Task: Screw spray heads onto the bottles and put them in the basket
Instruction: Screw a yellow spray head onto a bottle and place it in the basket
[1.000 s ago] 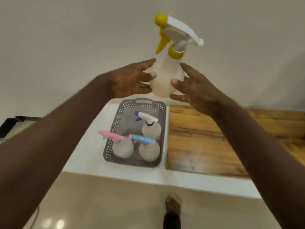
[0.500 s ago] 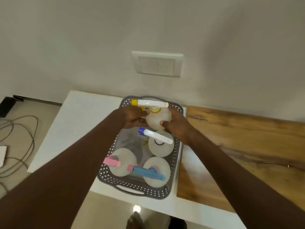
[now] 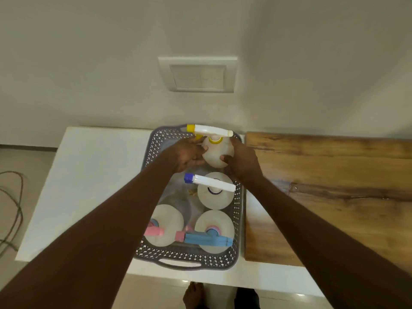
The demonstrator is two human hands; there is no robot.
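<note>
Nearest the person, the grey basket (image 3: 240, 221) on the white desk (image 3: 93, 181) already holds three capped bottles: a pink-headed bottle (image 3: 167, 221), a blue-headed bottle (image 3: 217, 221) and, behind them, a purple-tipped bottle (image 3: 217, 198). At the far end, the left hand (image 3: 189, 156) and the right hand (image 3: 239, 160) clamp the sides of the yellow-headed bottle (image 3: 215, 156), which sits low in the basket's back right corner. To finish well, it should go straight down into that free corner, upright, its nozzle clear of the purple-tipped one, and the hands should let go only once the base rests flat. Half a second ago the grip looked the same; a second ago the bottle was held high above the basket.
</note>
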